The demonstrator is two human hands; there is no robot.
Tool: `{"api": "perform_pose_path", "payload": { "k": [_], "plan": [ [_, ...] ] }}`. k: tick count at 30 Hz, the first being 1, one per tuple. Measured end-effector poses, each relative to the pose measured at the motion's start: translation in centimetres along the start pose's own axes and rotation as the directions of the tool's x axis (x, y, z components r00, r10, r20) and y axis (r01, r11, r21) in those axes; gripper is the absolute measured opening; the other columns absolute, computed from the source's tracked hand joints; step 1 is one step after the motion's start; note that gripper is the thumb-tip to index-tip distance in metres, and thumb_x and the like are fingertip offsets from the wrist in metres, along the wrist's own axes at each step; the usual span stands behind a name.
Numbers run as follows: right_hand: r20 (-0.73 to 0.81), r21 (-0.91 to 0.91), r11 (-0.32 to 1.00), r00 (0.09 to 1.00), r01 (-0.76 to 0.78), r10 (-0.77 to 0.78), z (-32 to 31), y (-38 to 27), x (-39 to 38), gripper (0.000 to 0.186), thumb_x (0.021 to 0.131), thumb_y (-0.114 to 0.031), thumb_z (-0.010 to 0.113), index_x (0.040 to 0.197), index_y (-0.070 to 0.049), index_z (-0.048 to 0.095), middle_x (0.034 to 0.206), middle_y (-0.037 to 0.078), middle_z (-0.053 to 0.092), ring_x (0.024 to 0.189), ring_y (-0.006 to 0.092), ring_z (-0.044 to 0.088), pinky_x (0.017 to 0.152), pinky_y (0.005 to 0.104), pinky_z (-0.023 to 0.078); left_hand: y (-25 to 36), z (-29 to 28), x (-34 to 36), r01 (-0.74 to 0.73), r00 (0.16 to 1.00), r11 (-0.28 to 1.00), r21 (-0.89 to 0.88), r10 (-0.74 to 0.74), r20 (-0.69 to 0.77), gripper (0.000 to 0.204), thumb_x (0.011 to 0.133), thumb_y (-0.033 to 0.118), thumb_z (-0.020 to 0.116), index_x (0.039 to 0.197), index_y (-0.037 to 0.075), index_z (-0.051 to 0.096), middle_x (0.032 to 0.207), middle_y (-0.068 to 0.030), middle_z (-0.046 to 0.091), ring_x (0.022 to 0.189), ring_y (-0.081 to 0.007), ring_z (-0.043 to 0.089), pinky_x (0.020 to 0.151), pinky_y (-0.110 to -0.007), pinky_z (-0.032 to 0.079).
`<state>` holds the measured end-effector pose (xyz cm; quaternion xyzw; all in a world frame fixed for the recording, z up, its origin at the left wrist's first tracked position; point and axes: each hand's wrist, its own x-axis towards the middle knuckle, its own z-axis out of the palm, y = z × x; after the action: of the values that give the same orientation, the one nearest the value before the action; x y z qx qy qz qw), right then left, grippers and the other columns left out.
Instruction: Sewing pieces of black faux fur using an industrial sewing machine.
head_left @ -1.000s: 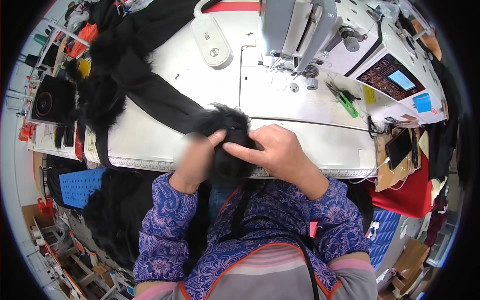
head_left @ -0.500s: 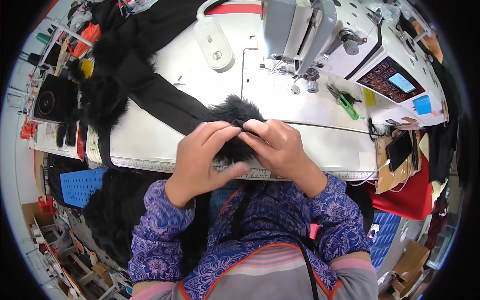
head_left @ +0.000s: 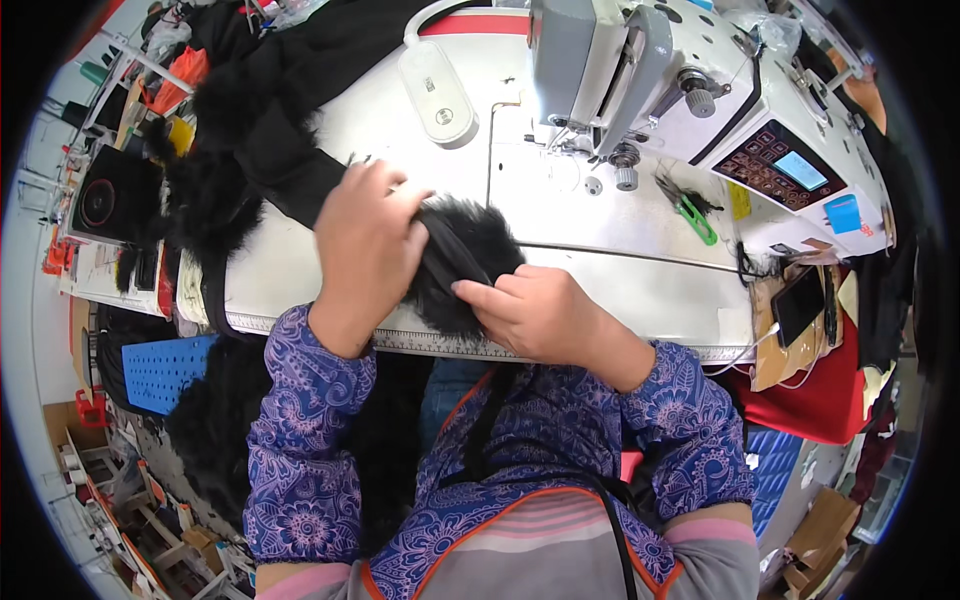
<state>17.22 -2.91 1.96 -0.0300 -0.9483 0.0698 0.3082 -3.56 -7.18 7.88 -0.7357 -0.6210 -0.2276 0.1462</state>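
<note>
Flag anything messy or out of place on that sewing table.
A loose tuft of dark fibres lies by the green snips on the white tabletop; it looks like uncleared scrap. I see no spill.

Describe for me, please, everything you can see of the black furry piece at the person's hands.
The black furry piece has shaggy, fur-like pile, with a smooth, dark cloth strip running slantwise along it. It lies at the front edge of the white sewing table. The right hand pinches its near part; the left hand is at its left side, hiding whether it joins the long black cloth beyond.
</note>
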Motion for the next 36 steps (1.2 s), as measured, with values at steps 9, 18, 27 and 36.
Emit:
{"api": "perform_pose_path", "payload": {
  "k": [9, 18, 27, 36],
  "plan": [
    [0.012, 0.278, 0.889, 0.927, -0.363, 0.375, -1.0, 2.0, 1.1, 0.028, 0.071, -0.023, 0.078, 0.094, -0.012, 0.065, 0.074, 0.001, 0.064, 0.07, 0.0237, 0.064, 0.062, 0.0352, 0.051, 1.0, 0.2, -0.7, 0.419, 0.853, 0.564, -0.712, 0.023, 0.521, 0.029, 0.079, 0.01, 0.077, 0.102, -0.003, 0.064, 0.092, -0.0065, 0.068, 0.073, -0.006, 0.062, 0.059, -0.02, 0.048],
    [0.249, 0.671, 0.486, 0.788, -0.56, 0.564, -0.8, 3.4, 1.1, 0.03, 0.07, -0.008, 0.08, 0.096, -0.006, 0.065, 0.084, 0.005, 0.067, 0.084, 0.0158, 0.064, 0.076, 0.0301, 0.05, -3.5, 2.0, -1.9, 0.835, 0.546, -0.035, -0.549, -0.07, 0.835, 0.015, 0.09, 0.011, 0.067, 0.102, 0.001, 0.067, 0.08, 0.0007, 0.065, 0.066, -0.0031, 0.057, 0.059, -0.018, 0.047],
    [0.072, 0.559, 0.749, 0.921, -0.355, 0.383, 0.3, 4.1, 1.2, 0.023, 0.07, -0.015, 0.081, 0.09, -0.008, 0.072, 0.081, 0.006, 0.066, 0.074, 0.0229, 0.061, 0.066, 0.0333, 0.049, -3.7, 2.4, -1.1, 0.81, 0.586, -0.001, -0.587, -0.045, 0.809, 0.012, 0.089, 0.009, 0.069, 0.095, -0.001, 0.068, 0.089, -0.0024, 0.068, 0.077, -0.0066, 0.061, 0.074, -0.021, 0.05],
    [-0.055, 0.39, 0.87, 0.936, -0.301, 0.349, 0.6, 4.0, 1.0, 0.021, 0.07, -0.016, 0.08, 0.086, -0.005, 0.072, 0.096, 0.007, 0.067, 0.079, 0.0254, 0.06, 0.07, 0.0349, 0.051, -4.2, 3.5, -1.1, 0.713, 0.657, -0.252, -0.654, -0.086, 0.749, 0.011, 0.091, 0.01, 0.066, 0.097, 0.001, 0.068, 0.089, -0.0041, 0.069, 0.08, -0.008, 0.064, 0.075, -0.021, 0.053]
  ]
}}
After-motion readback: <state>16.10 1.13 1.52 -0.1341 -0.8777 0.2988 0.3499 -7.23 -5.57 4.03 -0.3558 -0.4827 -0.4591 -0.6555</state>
